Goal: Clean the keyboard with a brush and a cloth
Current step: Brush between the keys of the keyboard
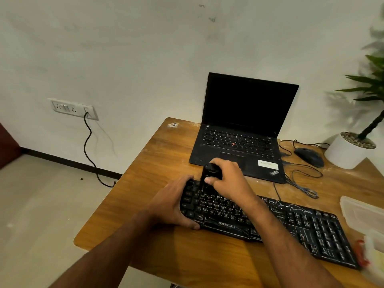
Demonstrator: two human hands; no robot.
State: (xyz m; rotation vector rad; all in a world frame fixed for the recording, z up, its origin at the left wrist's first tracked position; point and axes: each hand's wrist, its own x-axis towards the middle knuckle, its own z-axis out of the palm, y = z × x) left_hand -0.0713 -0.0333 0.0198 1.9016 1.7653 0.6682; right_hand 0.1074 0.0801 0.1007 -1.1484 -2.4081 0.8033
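A black dusty keyboard lies slanted across the wooden table. My left hand grips the keyboard's left end, thumb on its front edge. My right hand is closed around a black brush, held upright with its bristles down on the top-left keys. White dust streaks show on the right half of the keyboard. No cloth can be told apart for certain; pale material lies at the far right edge.
An open black laptop stands just behind the keyboard. A black mouse with tangled cables sits to its right, beside a white plant pot. A clear plastic container and pale items lie at the table's right edge.
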